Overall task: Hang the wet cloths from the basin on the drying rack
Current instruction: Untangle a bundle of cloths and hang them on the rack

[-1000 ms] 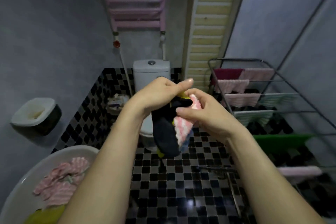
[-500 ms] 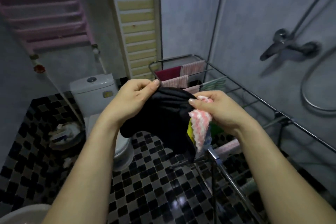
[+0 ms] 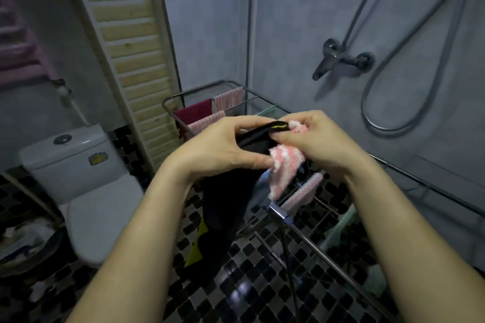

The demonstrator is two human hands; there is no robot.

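I am pinching the black cloth (image 3: 231,207) by its top edge with my left hand (image 3: 223,149), closed on it, while my right hand (image 3: 315,139) is gripping the pink-and-white cloth (image 3: 284,168), probably so I can separate the two above the drying rack (image 3: 393,165), where other cloths are hanging already

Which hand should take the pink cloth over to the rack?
Probably the right hand: it already pinches the pink cloth and is nearer the rack. The left hand grips the black cloth.
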